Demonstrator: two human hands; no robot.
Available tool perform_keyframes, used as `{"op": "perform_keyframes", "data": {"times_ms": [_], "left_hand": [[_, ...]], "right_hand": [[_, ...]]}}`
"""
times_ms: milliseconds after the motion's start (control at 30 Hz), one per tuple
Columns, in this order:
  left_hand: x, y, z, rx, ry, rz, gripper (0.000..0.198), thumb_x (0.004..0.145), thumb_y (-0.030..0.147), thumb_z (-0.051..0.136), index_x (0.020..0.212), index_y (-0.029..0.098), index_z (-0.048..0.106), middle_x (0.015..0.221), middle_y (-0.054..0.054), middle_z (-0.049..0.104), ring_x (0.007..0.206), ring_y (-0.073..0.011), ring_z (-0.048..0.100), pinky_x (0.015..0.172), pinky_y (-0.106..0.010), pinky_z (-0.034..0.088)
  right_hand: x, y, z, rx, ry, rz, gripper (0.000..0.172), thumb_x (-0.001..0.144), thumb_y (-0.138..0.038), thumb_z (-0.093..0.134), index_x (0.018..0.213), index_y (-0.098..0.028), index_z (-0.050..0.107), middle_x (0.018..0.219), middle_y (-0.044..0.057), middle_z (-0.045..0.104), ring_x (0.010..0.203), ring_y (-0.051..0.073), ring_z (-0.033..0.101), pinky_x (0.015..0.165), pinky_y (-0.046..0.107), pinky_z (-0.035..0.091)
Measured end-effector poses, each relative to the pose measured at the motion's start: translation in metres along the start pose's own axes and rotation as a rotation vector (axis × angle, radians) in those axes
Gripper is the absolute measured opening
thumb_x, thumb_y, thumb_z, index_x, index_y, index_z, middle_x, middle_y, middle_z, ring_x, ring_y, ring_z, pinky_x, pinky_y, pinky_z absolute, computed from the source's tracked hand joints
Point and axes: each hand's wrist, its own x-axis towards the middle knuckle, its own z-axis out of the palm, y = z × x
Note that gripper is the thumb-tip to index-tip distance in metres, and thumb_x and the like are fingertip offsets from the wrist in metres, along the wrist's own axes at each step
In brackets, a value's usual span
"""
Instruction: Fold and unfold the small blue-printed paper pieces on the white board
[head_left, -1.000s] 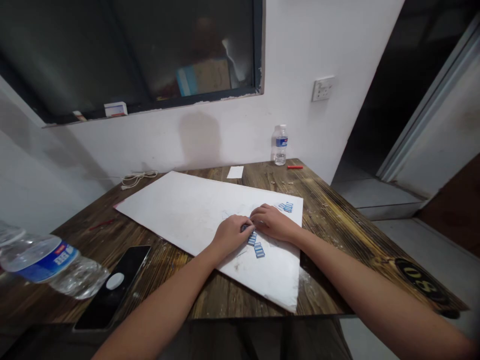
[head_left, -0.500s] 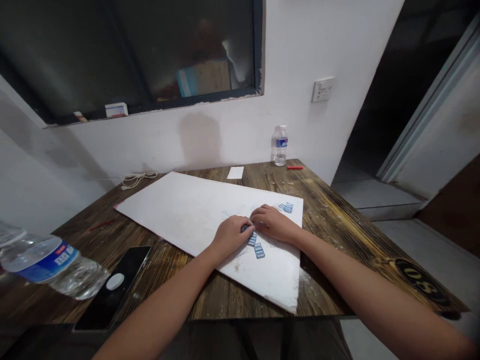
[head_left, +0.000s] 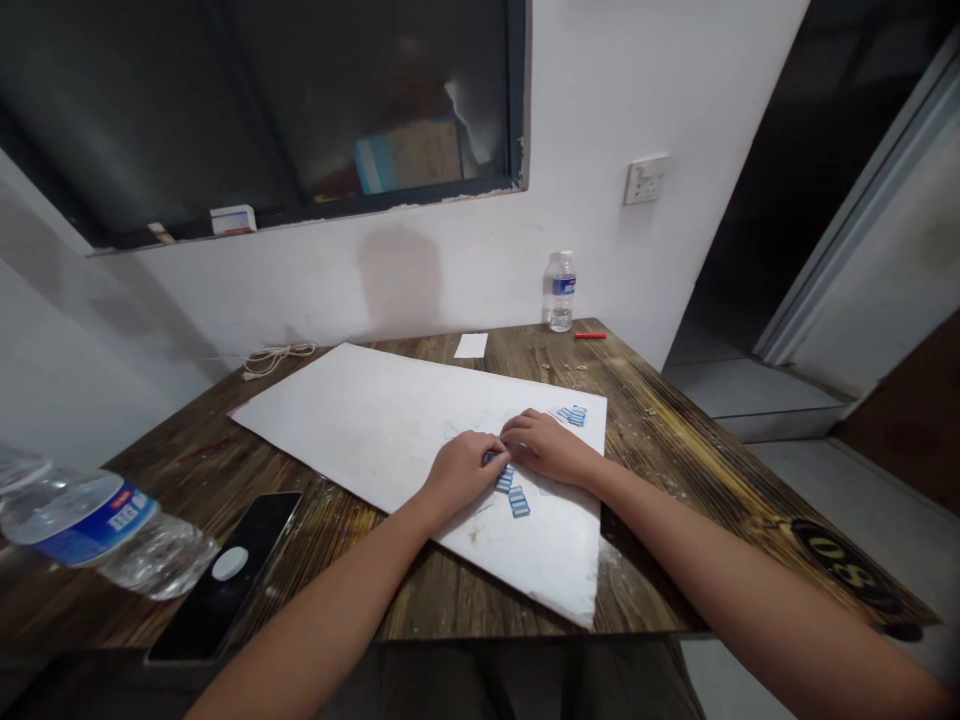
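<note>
My left hand (head_left: 466, 465) rests on a white board (head_left: 352, 410), thumb and fingers pinched on a small blue-edged strip (head_left: 490, 457) that shows partly under the thumb. Meeting it from the other side, my right hand (head_left: 544, 445) lies with bent fingers pressed together, their tips touching the left fingertips. What the right fingers hold is hidden. Just below the fingers, a row of blue-edged strips (head_left: 505, 481) continues from under the left hand. Nearer me lies another group of blue-edged strips (head_left: 519, 502). A small pile of the same strips (head_left: 574, 415) is near the board's far right corner.
The board lies on a dark wooden table (head_left: 660, 470). On the left are a large water bottle (head_left: 112, 530) and a phone (head_left: 225, 580) with a white disc. Along the back sit a cable (head_left: 277, 358), white paper (head_left: 471, 346), a small bottle (head_left: 562, 295) and a red pen (head_left: 590, 336).
</note>
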Motion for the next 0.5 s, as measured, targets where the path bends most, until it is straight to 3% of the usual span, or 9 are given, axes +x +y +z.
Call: {"op": "perform_keyframes", "data": {"times_ms": [500], "left_hand": [[-0.0011, 0.0021, -0.0007, 0.012, -0.011, 0.009, 0.014, 0.085, 0.028, 0.057, 0.086, 0.022, 0.069, 0.09, -0.003, 0.071, 0.087, -0.0197, 0.061, 0.079, -0.031, 0.044]], "right_hand": [[0.0003, -0.0018, -0.0002, -0.015, 0.007, -0.007, 0.016, 0.089, -0.02, 0.06, 0.102, -0.019, 0.069, 0.101, 0.009, 0.069, 0.096, 0.022, 0.056, 0.084, 0.036, 0.046]]}}
